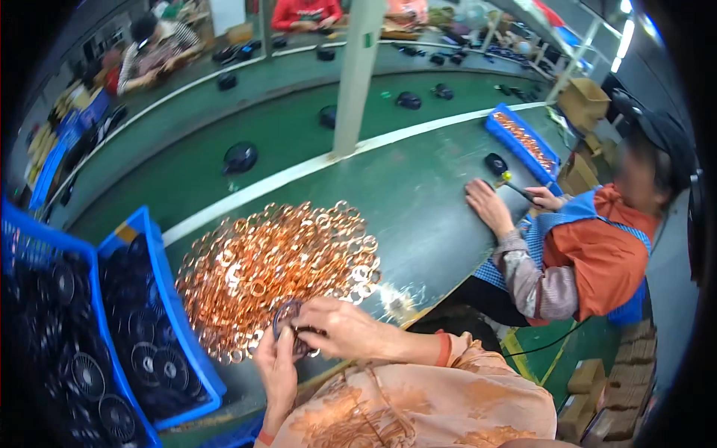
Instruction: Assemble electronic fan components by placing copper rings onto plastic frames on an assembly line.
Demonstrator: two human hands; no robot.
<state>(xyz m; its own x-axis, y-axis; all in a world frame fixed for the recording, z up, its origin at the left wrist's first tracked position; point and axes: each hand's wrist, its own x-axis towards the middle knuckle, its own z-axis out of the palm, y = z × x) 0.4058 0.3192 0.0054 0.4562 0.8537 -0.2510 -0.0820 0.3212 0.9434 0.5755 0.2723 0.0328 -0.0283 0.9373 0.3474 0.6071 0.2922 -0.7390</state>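
Nearest, at the near edge of the desk (418,201), both hands meet over a small dark round part (287,317). The left hand (275,366) cups it from below with curled fingers, and the right hand (336,328) pinches its upper rim from the right. The fingers cover most of the part, so its shape and face are hard to make out; a copper ring seems to lie against it, but that cannot be told for sure.

Just beyond the part, touching the hands, spreads a broad heap of copper rings (280,257), loose and overlapping. Left of the heap stands a blue bin (175,313) of black fan-like discs, with a second blue crate (45,246) further left, cut off by the picture's dark rim.

Right of the heap the desk surface lies bare as far as a neighbouring person (590,254) in an orange top, whose hand (489,205) rests flat on the desk. Past that hand sits a blue tray (523,138) of small copper-coloured pieces.

Behind the heap runs a white stripe, then a green belt (224,172) carrying scattered black parts, and a pale post (357,75) rising from it. Farthest off, seated workers are blurred.
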